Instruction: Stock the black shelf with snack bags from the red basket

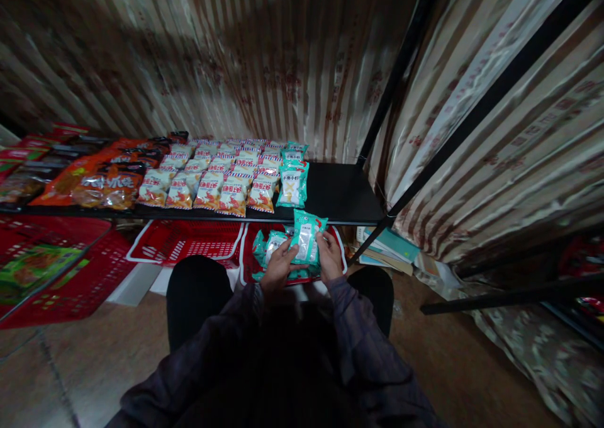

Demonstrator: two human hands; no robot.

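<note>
The held packet (307,231) is just below the frame's centre, raised over a red basket (243,259) with a white rim. It is a small, glossy teal bag, plump and lightly creased, with a straight sealed edge along its top. A white panel with small dark characters runs down its front, and a touch of red shows near its upper right corner. The left hand (281,263) holds its lower left side, thumb on the front; the right hand (330,256) has its fingers closed on the right edge. More teal packets (274,244) lie in the basket beneath. Above, on the black shelf (344,192), a matching teal packet (293,185) stands beside rows of white-and-orange bags (207,185).
</note>
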